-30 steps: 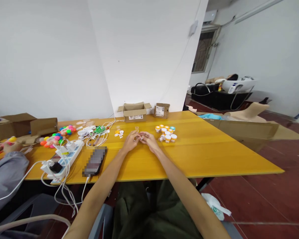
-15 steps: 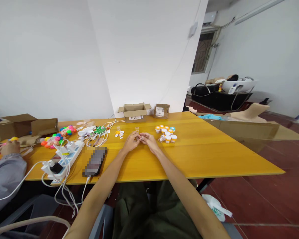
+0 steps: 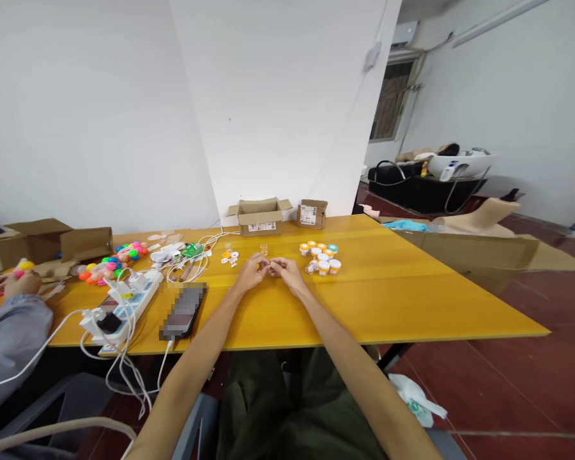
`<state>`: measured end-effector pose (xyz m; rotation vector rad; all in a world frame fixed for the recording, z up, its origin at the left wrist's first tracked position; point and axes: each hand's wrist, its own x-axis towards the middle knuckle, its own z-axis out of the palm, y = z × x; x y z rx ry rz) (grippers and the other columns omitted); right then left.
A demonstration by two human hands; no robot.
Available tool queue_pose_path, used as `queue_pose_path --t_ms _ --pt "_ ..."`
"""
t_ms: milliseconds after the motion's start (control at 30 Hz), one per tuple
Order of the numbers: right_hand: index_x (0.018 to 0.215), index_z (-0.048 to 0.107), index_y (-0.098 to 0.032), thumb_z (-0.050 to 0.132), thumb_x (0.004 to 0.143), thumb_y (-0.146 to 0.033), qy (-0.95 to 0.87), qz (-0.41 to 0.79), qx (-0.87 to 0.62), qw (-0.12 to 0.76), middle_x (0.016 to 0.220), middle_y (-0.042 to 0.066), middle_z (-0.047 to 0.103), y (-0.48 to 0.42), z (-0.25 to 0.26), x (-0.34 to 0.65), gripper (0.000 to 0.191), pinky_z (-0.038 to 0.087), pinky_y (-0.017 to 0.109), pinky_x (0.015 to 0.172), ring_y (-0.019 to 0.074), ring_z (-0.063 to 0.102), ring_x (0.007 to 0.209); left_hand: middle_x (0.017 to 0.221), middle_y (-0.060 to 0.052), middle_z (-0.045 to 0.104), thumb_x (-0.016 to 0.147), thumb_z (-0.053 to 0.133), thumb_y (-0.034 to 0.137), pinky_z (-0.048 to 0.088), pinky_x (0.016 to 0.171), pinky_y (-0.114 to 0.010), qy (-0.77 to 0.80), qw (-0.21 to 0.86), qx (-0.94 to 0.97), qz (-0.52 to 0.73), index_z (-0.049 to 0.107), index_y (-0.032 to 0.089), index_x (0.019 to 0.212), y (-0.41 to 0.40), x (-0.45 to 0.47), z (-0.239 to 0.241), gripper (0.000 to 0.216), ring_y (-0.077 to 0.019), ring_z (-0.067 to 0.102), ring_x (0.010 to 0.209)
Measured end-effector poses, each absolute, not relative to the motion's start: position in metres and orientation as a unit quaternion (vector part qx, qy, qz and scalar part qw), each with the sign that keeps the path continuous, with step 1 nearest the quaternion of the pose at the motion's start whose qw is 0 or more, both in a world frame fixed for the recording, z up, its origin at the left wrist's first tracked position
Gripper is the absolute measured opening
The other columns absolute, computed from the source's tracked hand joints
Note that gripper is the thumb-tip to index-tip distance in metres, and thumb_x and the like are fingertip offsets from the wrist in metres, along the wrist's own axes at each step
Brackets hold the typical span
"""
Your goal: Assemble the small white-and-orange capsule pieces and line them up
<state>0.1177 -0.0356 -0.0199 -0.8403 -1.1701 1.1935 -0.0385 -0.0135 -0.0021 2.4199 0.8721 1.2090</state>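
Observation:
My left hand (image 3: 252,273) and my right hand (image 3: 285,271) meet fingertip to fingertip on the yellow table (image 3: 388,294), both pinched on something tiny I cannot make out. A cluster of small white jars with orange and blue lids (image 3: 321,255) sits just right of my right hand. A small clear jar (image 3: 264,248) stands just beyond my fingers. Small white and orange bits (image 3: 229,257) lie to the left of it.
Two open cardboard boxes (image 3: 260,216) stand by the wall. A phone (image 3: 183,310), a white power strip with cables (image 3: 123,305) and coloured balls (image 3: 109,262) lie left. Another person's arm in a grey sleeve (image 3: 9,332) rests at the far left.
My fingertips have shifted slightly against each other; both hands stay in the same spot on the table. The other person's hand at the far left moved a little.

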Motion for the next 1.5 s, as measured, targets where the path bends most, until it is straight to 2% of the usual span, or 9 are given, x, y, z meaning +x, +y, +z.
queue_pose_path --t_ms 467,800,967,1100,1267,1500 --pt "0.070 0.074 -0.022 0.079 0.062 -0.041 -0.527 0.477 -0.373 0.596 0.069 0.003 0.075 -0.0357 -0.0178 0.1165 0.021 0.056 0.034 0.071 0.0202 0.067 0.068 0.081 -0.001 0.066 0.082 0.063 0.015 0.050 0.074 -0.028 0.319 0.171 0.836 0.412 0.067 0.020 0.080 -0.0179 -0.0379 0.0040 0.007 -0.0148 0.061 0.078" --pt "0.071 0.074 -0.021 0.078 0.062 -0.039 -0.521 0.481 -0.376 0.597 0.070 0.004 0.074 -0.0364 -0.0171 0.1175 0.020 0.057 0.037 0.076 0.0207 0.068 0.069 0.081 0.000 0.064 0.082 0.061 0.013 0.049 0.074 -0.028 0.306 0.173 0.838 0.416 0.065 0.020 0.079 -0.0190 -0.0383 0.0047 0.009 -0.0145 0.061 0.077" --pt "0.071 0.074 -0.021 0.080 0.061 -0.037 -0.503 0.498 -0.368 0.603 0.076 0.005 0.076 -0.0366 -0.0173 0.1167 0.020 0.058 0.039 0.080 0.0226 0.070 0.075 0.081 0.000 0.062 0.085 0.063 0.018 0.049 0.075 -0.029 0.311 0.173 0.837 0.416 0.066 0.020 0.081 -0.0211 -0.0384 0.0059 0.005 -0.0144 0.058 0.076" --pt "0.069 0.073 -0.021 0.082 0.058 -0.037 -0.487 0.512 -0.364 0.607 0.073 0.004 0.075 -0.0366 -0.0180 0.1162 0.022 0.059 0.039 0.080 0.0215 0.070 0.076 0.083 -0.001 0.062 0.086 0.063 0.024 0.048 0.074 -0.028 0.309 0.185 0.834 0.417 0.066 0.020 0.082 -0.0198 -0.0389 0.0048 0.007 -0.0145 0.057 0.076" --pt "0.069 0.072 -0.021 0.084 0.056 -0.037 -0.478 0.523 -0.361 0.607 0.072 0.004 0.075 -0.0358 -0.0190 0.1165 0.024 0.060 0.038 0.079 0.0202 0.071 0.075 0.081 -0.001 0.062 0.086 0.063 0.026 0.049 0.074 -0.030 0.304 0.194 0.834 0.418 0.068 0.021 0.085 -0.0150 -0.0408 0.0015 0.006 -0.0150 0.056 0.074" --pt "0.069 0.072 -0.020 0.084 0.055 -0.037 -0.476 0.526 -0.363 0.604 0.072 0.004 0.075 -0.0360 -0.0186 0.1152 0.024 0.060 0.038 0.080 0.0207 0.071 0.076 0.080 -0.001 0.062 0.086 0.063 0.025 0.049 0.074 -0.030 0.302 0.197 0.834 0.419 0.066 0.020 0.080 -0.0160 -0.0409 0.0037 0.008 -0.0149 0.056 0.074"
